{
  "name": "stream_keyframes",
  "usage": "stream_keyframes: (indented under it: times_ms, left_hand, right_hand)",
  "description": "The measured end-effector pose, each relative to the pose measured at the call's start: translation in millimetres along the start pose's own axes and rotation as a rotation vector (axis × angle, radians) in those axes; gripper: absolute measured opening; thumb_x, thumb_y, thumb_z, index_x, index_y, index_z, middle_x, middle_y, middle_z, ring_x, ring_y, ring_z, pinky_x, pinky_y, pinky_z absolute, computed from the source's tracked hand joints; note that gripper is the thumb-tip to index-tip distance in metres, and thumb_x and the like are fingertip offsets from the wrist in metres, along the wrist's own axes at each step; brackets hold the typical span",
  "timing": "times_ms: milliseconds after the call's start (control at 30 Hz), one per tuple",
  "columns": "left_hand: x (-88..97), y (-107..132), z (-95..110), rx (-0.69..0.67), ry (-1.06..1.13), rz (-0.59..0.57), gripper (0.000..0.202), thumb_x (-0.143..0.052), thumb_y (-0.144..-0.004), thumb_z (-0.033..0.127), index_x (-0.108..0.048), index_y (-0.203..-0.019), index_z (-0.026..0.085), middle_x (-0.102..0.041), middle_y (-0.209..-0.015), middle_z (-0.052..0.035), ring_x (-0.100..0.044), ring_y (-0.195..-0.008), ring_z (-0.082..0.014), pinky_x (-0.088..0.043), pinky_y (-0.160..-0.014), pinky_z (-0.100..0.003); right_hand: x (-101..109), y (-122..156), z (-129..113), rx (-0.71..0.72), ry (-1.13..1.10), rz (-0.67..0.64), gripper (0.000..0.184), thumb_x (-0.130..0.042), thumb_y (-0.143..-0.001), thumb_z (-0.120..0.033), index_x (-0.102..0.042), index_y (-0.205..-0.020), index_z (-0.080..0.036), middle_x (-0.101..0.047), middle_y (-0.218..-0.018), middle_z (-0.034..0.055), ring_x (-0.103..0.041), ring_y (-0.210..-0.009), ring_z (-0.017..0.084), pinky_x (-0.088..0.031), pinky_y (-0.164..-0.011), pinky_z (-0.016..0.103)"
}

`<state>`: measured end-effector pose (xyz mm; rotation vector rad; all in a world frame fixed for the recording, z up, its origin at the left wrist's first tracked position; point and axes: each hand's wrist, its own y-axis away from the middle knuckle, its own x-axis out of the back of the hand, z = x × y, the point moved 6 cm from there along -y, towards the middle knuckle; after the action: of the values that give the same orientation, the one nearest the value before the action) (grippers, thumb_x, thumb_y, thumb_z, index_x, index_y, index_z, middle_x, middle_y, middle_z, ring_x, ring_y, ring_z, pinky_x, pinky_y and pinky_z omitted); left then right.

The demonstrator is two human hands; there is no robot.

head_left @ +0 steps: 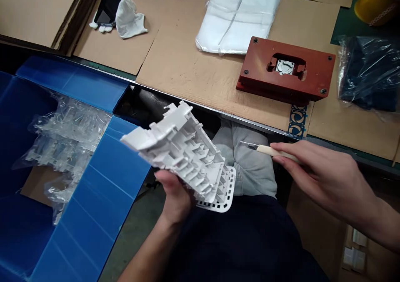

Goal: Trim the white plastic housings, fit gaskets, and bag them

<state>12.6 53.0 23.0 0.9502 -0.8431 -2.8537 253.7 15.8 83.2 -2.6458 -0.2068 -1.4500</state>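
Observation:
My left hand [175, 196] is shut around the underside of a white moulded plastic part [184, 152], which is tilted and shows its ribbed inner side. One end of the part has a perforated grid edge [223, 200]. My right hand [325, 177] grips a craft knife [268, 149] with a pale wooden handle and a short metal blade. The blade points left, toward the white part, and a small gap separates them. The fingers of my right hand cover the rear of the handle.
To the left stands an open blue corrugated plastic bin [90, 194] holding transparent bagged plastic parts [68, 144]. Beyond the metal table edge [206, 109], cardboard sheets carry a red mould block [286, 71], a white bag [237, 17], a phone, a glove and a marker.

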Motion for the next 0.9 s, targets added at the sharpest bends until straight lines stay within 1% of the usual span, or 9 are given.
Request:
stream_keyframes:
  times_ms: [100, 167, 267, 400, 467, 633, 700, 800, 900]
  left_hand:
    - [-21.8, -7.1, 16.4, -0.161, -0.026, -0.075, 0.068, -0.053, -0.087, 0.071, -0.049, -0.146, 0.038, -0.056, -0.148, -0.0003, -0.034, -0.149, -0.0301, -0.038, -0.119, -0.042]
    - [-22.6, -10.5, 12.9, -0.072, -0.011, -0.082, 0.065, -0.038, -0.094, 0.069, -0.048, -0.148, 0.034, -0.057, -0.147, -0.0024, -0.038, -0.147, -0.0305, -0.039, -0.119, -0.044]
    - [-15.9, -12.0, 5.1, 0.067, 0.028, -0.050, 0.069, -0.029, -0.096, 0.070, -0.048, -0.148, 0.028, -0.058, -0.145, -0.0062, -0.043, -0.143, -0.0332, -0.040, -0.116, -0.048]
    - [-11.9, -11.3, 1.0, 0.144, 0.069, -0.024, 0.072, -0.023, -0.097, 0.070, -0.051, -0.145, 0.025, -0.063, -0.138, -0.0078, -0.050, -0.137, -0.0349, -0.044, -0.112, -0.049]
    - [-12.1, -10.4, -3.2, 0.225, 0.082, -0.029, 0.076, -0.022, -0.095, 0.073, -0.050, -0.146, 0.024, -0.068, -0.130, -0.0107, -0.057, -0.130, -0.0371, -0.046, -0.108, -0.053]
    - [-15.4, -9.9, -19.4, 0.467, 0.147, -0.057, 0.089, -0.023, -0.090, 0.079, -0.054, -0.141, 0.013, -0.073, -0.113, -0.0184, -0.065, -0.116, -0.0396, -0.051, -0.100, -0.055]
    - [-19.4, -11.5, -25.5, 0.524, 0.197, -0.082, 0.084, -0.023, -0.094, 0.075, -0.055, -0.140, 0.013, -0.073, -0.118, -0.0168, -0.065, -0.119, -0.0368, -0.050, -0.102, -0.051]
    - [-25.1, -12.6, -34.4, 0.592, 0.262, -0.126, 0.076, -0.028, -0.096, 0.071, -0.052, -0.143, 0.017, -0.071, -0.125, -0.0137, -0.065, -0.120, -0.0338, -0.048, -0.105, -0.048]
    - [-27.4, -11.8, -40.2, 0.619, 0.311, -0.172, 0.073, -0.035, -0.095, 0.069, -0.049, -0.147, 0.019, -0.069, -0.129, -0.0118, -0.065, -0.120, -0.0327, -0.048, -0.107, -0.045]
  right_hand:
    - [-19.1, 3.5, 18.3, -0.220, -0.158, -0.085, 0.022, -0.047, -0.104, -0.033, -0.064, -0.111, -0.021, -0.071, -0.086, 0.0025, -0.067, -0.070, 0.017, -0.049, -0.062, 0.028]
    - [-30.4, 7.3, 25.8, -0.333, -0.263, -0.159, 0.027, -0.042, -0.105, -0.038, -0.064, -0.105, -0.022, -0.068, -0.078, 0.0007, -0.066, -0.067, 0.015, -0.048, -0.060, 0.026]
    - [-36.6, 9.2, 28.9, -0.399, -0.356, -0.192, 0.031, -0.042, -0.104, -0.043, -0.065, -0.101, -0.021, -0.068, -0.078, 0.0018, -0.065, -0.070, 0.016, -0.050, -0.062, 0.026]
    - [-33.3, 5.3, 27.1, -0.414, -0.361, -0.130, 0.035, -0.057, -0.098, -0.047, -0.064, -0.124, -0.025, -0.070, -0.086, 0.0025, -0.065, -0.070, 0.016, -0.046, -0.049, 0.022]
    - [-28.6, 0.1, 20.8, -0.332, -0.342, -0.080, 0.038, -0.064, -0.094, -0.043, -0.063, -0.129, -0.027, -0.071, -0.098, 0.0045, -0.068, -0.082, 0.019, -0.048, -0.051, 0.022]
    - [-15.0, -17.8, -1.5, 0.014, -0.343, -0.007, 0.019, -0.064, -0.094, -0.021, -0.070, -0.112, -0.024, -0.071, -0.105, 0.0060, -0.067, -0.095, 0.021, -0.054, -0.082, 0.032]
    - [-12.8, -26.1, -10.3, 0.165, -0.319, -0.038, 0.021, -0.060, -0.095, -0.015, -0.069, -0.112, -0.023, -0.070, -0.107, 0.0067, -0.065, -0.098, 0.021, -0.052, -0.086, 0.033]
    - [-16.1, -37.9, -25.9, 0.401, -0.238, -0.162, 0.040, -0.051, -0.096, -0.008, -0.063, -0.130, -0.026, -0.066, -0.113, 0.0056, -0.063, -0.097, 0.019, -0.049, -0.083, 0.032]
    - [-20.2, -46.9, -41.7, 0.586, -0.166, -0.265, 0.041, -0.054, -0.098, -0.017, -0.061, -0.136, -0.032, -0.063, -0.108, 0.0051, -0.058, -0.089, 0.018, -0.045, -0.076, 0.032]
